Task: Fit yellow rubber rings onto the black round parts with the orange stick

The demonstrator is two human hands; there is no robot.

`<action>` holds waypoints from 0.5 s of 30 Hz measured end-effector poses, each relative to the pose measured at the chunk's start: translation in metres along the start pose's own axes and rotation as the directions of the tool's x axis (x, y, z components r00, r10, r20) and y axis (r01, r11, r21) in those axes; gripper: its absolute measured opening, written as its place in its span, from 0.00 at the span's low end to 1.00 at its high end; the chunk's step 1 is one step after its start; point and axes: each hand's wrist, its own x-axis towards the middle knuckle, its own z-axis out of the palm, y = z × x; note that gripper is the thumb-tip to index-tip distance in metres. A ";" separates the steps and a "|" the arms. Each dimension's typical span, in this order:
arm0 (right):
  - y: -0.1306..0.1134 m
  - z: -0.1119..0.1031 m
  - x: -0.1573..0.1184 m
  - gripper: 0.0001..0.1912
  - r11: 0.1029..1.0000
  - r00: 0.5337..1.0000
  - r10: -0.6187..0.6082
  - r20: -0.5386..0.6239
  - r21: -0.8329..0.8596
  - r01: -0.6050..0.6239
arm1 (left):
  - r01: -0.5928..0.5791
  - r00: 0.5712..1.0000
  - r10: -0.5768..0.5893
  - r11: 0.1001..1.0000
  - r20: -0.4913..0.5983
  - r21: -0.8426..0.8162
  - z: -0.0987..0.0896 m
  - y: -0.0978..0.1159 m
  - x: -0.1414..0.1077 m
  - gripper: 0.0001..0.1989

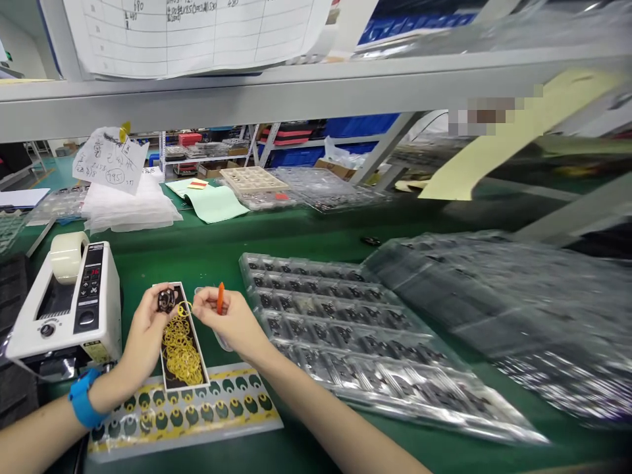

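Observation:
My left hand (143, 336), with a blue band (87, 398) on its wrist, is closed on a small round black part (166, 301). My right hand (230, 322) pinches a thin yellow ring (184, 309) at its fingertips, close to that black part. An orange stick-like tool (220, 298) also sits between the right hand's fingers, its tip pointing up. Under both hands lies a narrow white-rimmed box (203, 370) holding a heap of yellow rings (182, 352). Part of a clear container (223, 342) shows behind the right hand.
A tape dispenser (86, 316) stands left. A yellow-and-grey sheet with cut-outs (197, 431) lies in front. Right is a clear compartment tray (340, 322) of black parts, beside stacked clear trays (494, 296). A shelf beam (296, 99) crosses above; papers (217, 203) lie at the back.

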 end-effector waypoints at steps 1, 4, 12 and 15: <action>0.004 0.000 0.001 0.07 0.999 0.999 0.024 0.034 -0.029 -0.023 | 0.000 1.000 0.000 1.000 -0.018 -0.011 -0.001 -0.001 0.002 0.18; 0.013 0.003 -0.003 0.08 0.984 0.985 0.079 0.151 -0.167 -0.054 | -0.057 0.996 0.054 0.998 -0.075 -0.032 -0.003 0.002 0.002 0.16; 0.002 -0.014 -0.041 0.18 0.863 0.960 0.069 0.271 -0.499 0.079 | -0.139 0.981 0.157 0.978 -0.114 0.157 0.006 0.016 -0.019 0.18; 0.010 -0.066 -0.039 0.15 0.797 0.979 0.146 0.145 -0.604 -0.029 | -0.044 0.994 0.060 0.984 -0.090 0.171 0.006 0.008 -0.019 0.22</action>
